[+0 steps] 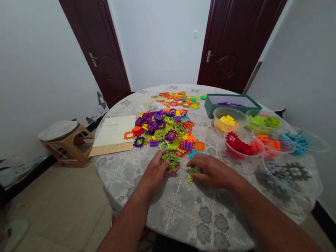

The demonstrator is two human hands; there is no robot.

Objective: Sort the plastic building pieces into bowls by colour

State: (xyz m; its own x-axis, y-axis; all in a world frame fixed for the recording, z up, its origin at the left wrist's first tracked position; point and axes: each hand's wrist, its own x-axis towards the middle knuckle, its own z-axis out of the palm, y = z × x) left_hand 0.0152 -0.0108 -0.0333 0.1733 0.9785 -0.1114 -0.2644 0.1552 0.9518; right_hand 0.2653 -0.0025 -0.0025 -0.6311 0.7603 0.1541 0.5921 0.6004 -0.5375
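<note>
On the cloth-covered bench (173,208), just before a heap of plastic pieces (165,128), the left hand (157,168) and right hand (212,170) each had a pinching grip — on a lime-green notched cluster (170,159) and a smaller lime-green piece (190,178), presumably light, stiff, best held by their rims.

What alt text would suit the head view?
A person's left hand holds green toothed pieces; the right hand touches another green piece on a patterned tablecloth. Beyond lies a multicoloured pile; to the right, clear bowls hold pieces grouped by colour.
</note>
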